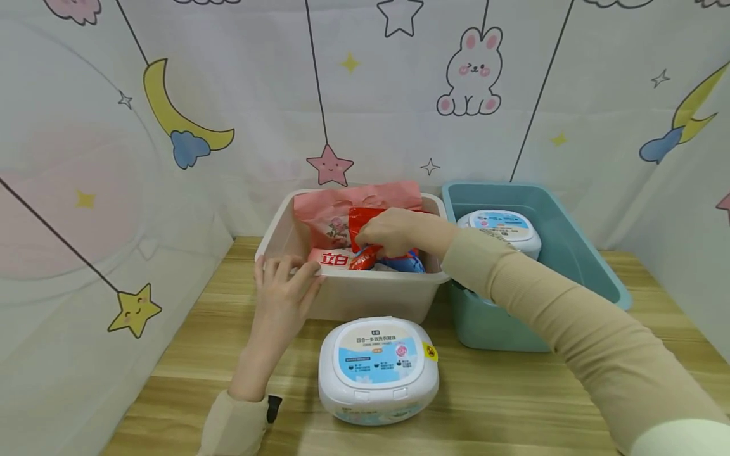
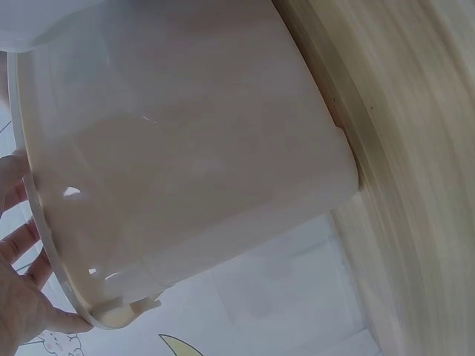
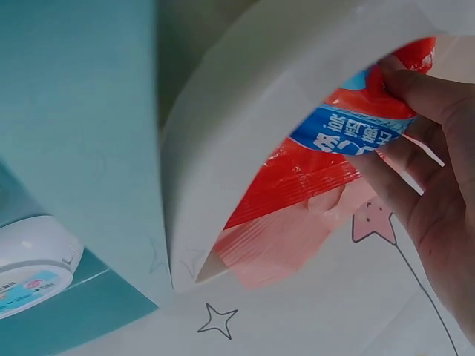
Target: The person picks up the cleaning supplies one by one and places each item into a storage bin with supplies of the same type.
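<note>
The right hand [image 1: 390,229] pinches a red and blue bag [image 3: 356,132], with the thumb on one side and fingers on the other. That bag is inside the white bin [image 1: 371,294], below its rim at the front. The left hand [image 1: 282,291] grips the front rim near the left corner, with its fingers bent over the edge.

In the bin, a pink bag [image 1: 316,206] stands at the back and pokes up over the rim. A pack with red letters [image 1: 331,258] lies at the front, near the left hand.

A white tub [image 1: 376,354] sits on the wood table [image 1: 502,399], in front of the bin. Just right of the bin is a blue bin [image 1: 587,253], with another tub [image 1: 502,223] in it. Behind is a white cloth [image 1: 251,57] with a bunny [image 1: 473,73], stars and moons.
</note>
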### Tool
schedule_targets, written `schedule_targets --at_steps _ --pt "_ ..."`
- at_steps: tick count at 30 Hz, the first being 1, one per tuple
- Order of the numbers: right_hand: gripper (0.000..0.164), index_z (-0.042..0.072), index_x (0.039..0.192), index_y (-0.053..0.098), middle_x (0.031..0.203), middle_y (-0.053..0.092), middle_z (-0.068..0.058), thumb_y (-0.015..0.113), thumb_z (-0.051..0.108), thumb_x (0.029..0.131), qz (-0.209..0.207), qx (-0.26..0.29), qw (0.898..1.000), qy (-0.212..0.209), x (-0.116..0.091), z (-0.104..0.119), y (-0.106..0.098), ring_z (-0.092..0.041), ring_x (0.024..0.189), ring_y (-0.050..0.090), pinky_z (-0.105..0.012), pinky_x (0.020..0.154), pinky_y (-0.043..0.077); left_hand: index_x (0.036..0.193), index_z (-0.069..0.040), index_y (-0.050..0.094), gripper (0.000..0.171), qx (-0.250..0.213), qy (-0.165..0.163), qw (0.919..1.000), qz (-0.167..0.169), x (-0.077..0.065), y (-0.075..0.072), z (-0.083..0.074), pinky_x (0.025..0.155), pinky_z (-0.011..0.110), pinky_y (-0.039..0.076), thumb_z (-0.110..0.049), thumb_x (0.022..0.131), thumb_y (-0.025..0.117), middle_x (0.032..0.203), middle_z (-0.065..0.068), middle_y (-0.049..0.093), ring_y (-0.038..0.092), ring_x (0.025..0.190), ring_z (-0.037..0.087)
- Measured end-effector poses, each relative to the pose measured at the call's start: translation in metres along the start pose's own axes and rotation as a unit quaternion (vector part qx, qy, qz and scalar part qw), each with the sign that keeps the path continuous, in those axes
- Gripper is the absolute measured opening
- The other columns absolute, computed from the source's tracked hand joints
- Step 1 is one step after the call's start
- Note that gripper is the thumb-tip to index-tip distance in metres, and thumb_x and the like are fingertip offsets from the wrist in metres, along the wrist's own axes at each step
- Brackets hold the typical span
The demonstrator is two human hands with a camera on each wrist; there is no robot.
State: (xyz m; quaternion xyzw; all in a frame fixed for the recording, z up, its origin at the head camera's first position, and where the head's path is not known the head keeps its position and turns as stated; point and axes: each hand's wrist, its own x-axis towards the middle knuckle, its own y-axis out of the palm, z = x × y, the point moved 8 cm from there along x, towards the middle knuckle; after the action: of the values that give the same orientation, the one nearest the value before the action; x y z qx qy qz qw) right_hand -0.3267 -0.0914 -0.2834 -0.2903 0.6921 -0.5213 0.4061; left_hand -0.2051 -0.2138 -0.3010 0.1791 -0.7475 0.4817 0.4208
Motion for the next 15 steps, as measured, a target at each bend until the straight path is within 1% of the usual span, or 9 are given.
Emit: schedule_targets --at_steps 7,15 --pt "0.044 0.022 0.129 0.06 0.127 0.063 0.001 0.07 0.026 0.087 0.02 0.009 1.0 0.011 -0.0015 -0.0027 0.0046 -0.02 0.116 0.057 -0.043 0.107 0.044 0.096 -0.01 0.066 0.018 0.002 0.0 1.0 -0.001 0.0003 0.0007 0.0007 0.104 0.072 0.021 -0.016 0.082 0.076 0.097 0.013 0.057 0.048 0.098 0.035" --pt "0.038 0.025 0.124 0.062 0.12 0.065 0.002 0.071 0.024 0.087 0.048 0.012 0.998 0.033 -0.002 -0.0056 0.0102 -0.018 0.105 0.058 -0.041 0.1 0.049 0.098 -0.012 0.065 0.017 -0.004 -0.006 0.9999 0.01 0.0001 0.0017 0.0018 0.105 0.071 0.021 -0.016 0.083 0.074 0.098 0.012 0.057 0.047 0.099 0.033"
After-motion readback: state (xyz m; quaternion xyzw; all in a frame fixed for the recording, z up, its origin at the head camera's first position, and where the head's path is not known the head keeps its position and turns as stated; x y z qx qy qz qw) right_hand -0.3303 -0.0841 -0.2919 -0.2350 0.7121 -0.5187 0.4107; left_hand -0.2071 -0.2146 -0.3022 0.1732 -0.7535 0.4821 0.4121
